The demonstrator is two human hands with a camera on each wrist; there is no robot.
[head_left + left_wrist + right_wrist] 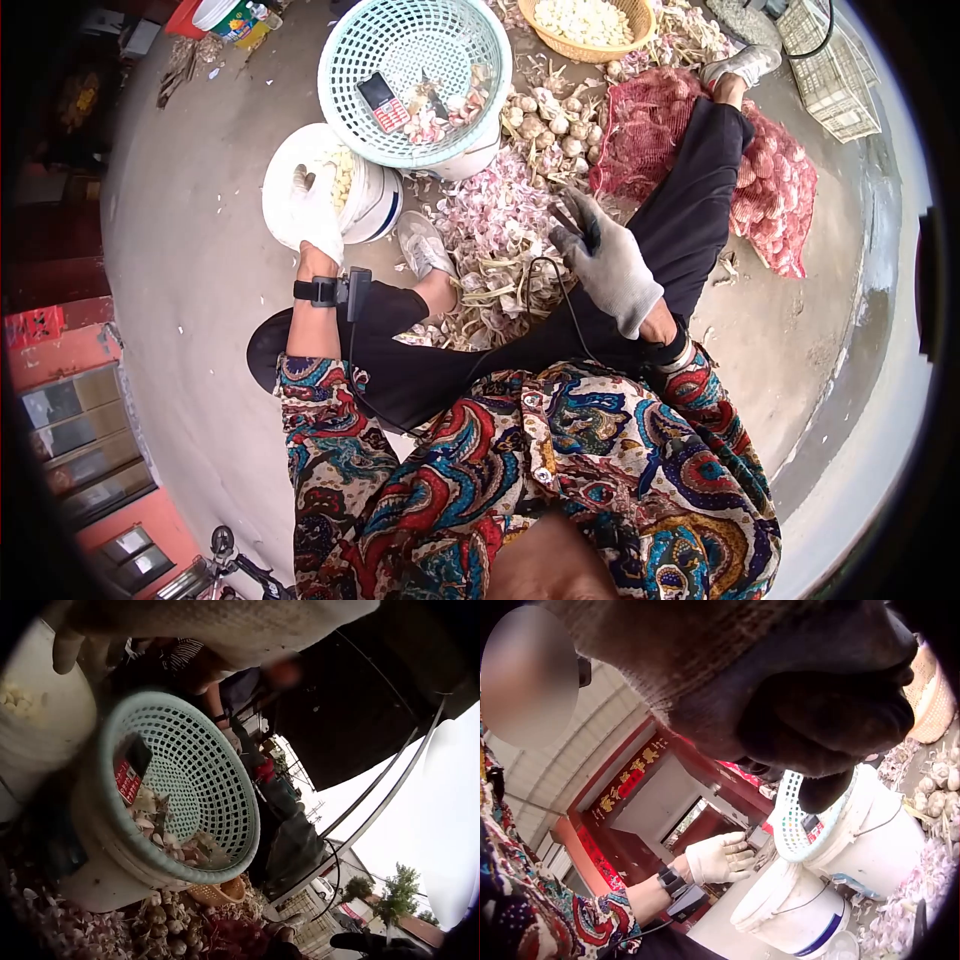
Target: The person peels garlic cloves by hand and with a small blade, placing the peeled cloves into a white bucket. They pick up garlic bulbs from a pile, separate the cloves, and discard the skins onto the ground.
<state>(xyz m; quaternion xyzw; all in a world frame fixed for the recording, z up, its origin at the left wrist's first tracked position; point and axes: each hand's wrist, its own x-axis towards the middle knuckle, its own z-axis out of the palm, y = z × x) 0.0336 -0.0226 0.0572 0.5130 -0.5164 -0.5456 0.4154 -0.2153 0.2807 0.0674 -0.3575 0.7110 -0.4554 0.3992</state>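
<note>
My left hand [316, 212], in a pale glove, hangs over a white bucket [381, 208] with peeled garlic cloves [343, 178] inside. In the right wrist view the fingers of this left hand [721, 859] are extended and loosely spread, holding nothing. My right hand [618, 268], in a grey-coated glove, is above a heap of papery garlic skins [488, 210]. Its thumb and curled fingers grip a small, dark, thin blade-like tool [562, 218], mostly hidden by the glove. Whole garlic bulbs [548, 124] lie on the ground beyond that hand.
A pale blue plastic basket [415, 45] holding a phone [384, 103] and garlic scraps sits on another white bucket [473, 158]. Red mesh sacks [640, 125] of garlic lie right. Farther off are a yellow basket [575, 50] of peeled cloves and a crate [828, 80]. Another person [238, 694] is opposite.
</note>
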